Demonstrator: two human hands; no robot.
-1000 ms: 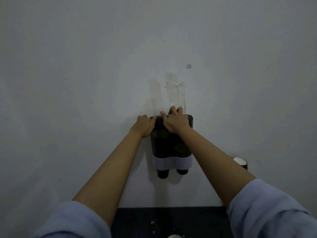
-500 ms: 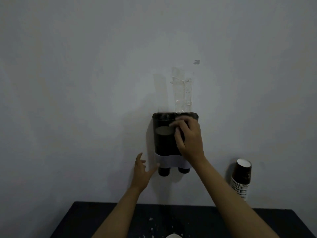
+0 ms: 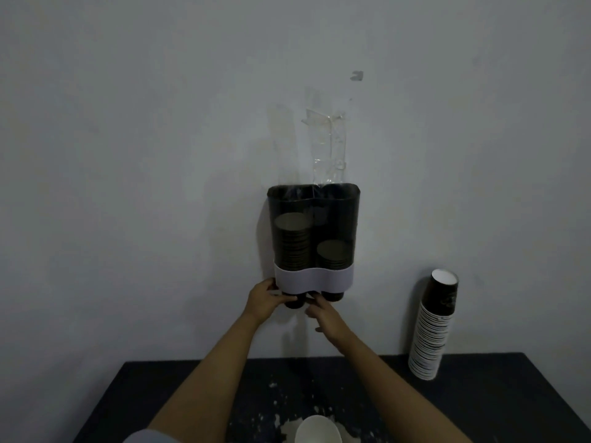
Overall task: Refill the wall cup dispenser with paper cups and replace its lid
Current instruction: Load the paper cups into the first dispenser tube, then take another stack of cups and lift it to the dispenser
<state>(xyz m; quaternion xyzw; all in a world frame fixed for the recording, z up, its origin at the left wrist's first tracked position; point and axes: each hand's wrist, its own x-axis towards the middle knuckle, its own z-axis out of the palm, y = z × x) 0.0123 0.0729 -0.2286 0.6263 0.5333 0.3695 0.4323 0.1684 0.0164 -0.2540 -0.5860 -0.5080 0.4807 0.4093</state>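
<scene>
The wall cup dispenser is a dark see-through double tube with a white band at its base. It holds two stacks of paper cups, the left one taller. A dark cup bottom sticks out under each tube. My left hand grips the dispenser's lower left corner, thumb on the band and fingers around the left bottom cup. My right hand is just below, fingertips touching between the two cup bottoms, nothing in it. The dispenser's top edge is dark; I cannot tell whether a lid sits there.
A tall stack of spare paper cups leans on the wall at the right, standing on a dark table with white smears. A white cup sits at the near edge. Clear tape hangs above the dispenser.
Both hands came down from the dispenser's top to its bottom. My right hand left the front of the tube. The view pulled back, showing the table and spare stack.
</scene>
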